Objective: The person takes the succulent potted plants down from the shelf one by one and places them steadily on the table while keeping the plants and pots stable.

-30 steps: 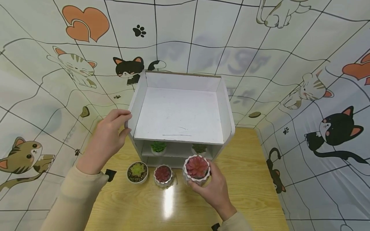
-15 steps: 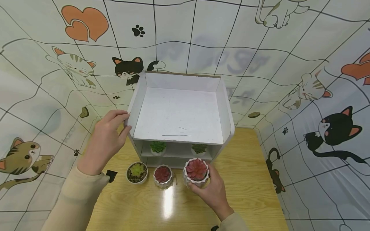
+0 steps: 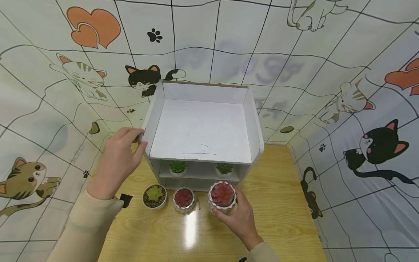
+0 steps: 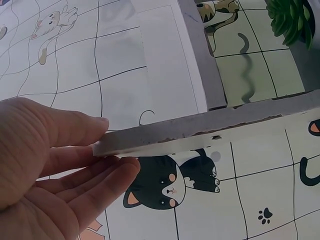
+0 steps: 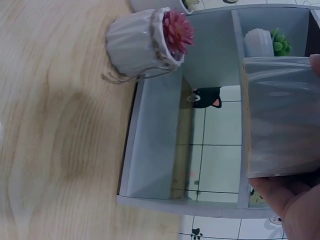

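A white two-tier shelf (image 3: 201,131) stands on the table. My left hand (image 3: 119,158) pinches the edge of its left side panel (image 4: 165,132), thumb on one face and fingers on the other. My right hand (image 3: 239,216) grips a ribbed white pot (image 5: 285,117) with a red succulent (image 3: 223,194), in front of the shelf's right half and raised off the table. Two potted green plants, left (image 3: 178,166) and right (image 3: 224,168), sit on the middle board. The right wrist view hides the held succulent's top.
On the table before the shelf stand a pot with a yellow-green succulent (image 3: 154,196) and a twine-tied white pot with a dark red succulent (image 3: 184,198). A cat-patterned cloth (image 3: 193,32) surrounds the wooden table (image 3: 278,203).
My right hand has brought the held pot slightly down and away from the shelf. The left hand keeps its hold on the panel, and the head view has shifted a little.
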`<action>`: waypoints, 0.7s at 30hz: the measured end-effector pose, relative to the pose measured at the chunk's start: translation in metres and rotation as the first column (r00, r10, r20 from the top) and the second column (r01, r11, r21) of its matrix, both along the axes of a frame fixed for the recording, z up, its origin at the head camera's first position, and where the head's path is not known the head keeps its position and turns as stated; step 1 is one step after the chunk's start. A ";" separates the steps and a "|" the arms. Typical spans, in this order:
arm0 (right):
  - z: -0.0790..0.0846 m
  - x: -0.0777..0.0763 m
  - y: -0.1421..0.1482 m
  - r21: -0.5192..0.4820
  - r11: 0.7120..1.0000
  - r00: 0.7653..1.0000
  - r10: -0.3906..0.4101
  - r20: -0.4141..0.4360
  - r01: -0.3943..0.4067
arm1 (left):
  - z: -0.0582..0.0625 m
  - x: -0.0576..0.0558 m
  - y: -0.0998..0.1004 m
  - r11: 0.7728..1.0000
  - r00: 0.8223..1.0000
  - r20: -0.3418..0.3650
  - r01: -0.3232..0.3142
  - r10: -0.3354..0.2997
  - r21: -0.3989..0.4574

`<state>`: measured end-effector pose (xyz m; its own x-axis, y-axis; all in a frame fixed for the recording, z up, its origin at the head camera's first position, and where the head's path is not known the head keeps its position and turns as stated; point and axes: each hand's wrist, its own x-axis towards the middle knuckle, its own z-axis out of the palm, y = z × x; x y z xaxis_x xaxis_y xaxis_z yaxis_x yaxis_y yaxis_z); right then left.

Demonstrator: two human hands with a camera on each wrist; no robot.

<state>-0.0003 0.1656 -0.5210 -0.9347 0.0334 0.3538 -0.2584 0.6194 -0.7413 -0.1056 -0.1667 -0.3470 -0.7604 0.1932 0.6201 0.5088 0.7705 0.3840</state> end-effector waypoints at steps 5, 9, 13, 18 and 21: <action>-0.006 -0.001 0.001 -0.005 1.000 1.000 -0.021 0.017 0.021 | -0.001 0.000 0.000 1.000 1.000 0.019 -0.018 0.018 0.003; -0.013 -0.001 0.002 -0.008 0.999 0.999 -0.034 0.014 0.034 | 0.000 0.000 0.000 1.000 0.999 0.024 -0.024 0.024 0.003; -0.019 -0.002 0.003 0.000 0.999 0.999 -0.044 0.007 0.044 | 0.001 0.001 -0.001 1.000 0.999 0.037 -0.022 0.022 0.005; -0.025 -0.002 0.003 0.009 0.998 0.998 -0.058 0.011 0.058 | 0.001 0.000 -0.001 1.000 0.998 0.057 -0.025 0.024 0.005; -0.029 -0.002 0.003 0.006 0.998 0.998 -0.062 0.028 0.062 | 0.001 0.000 -0.001 1.000 0.998 0.064 -0.030 0.030 0.007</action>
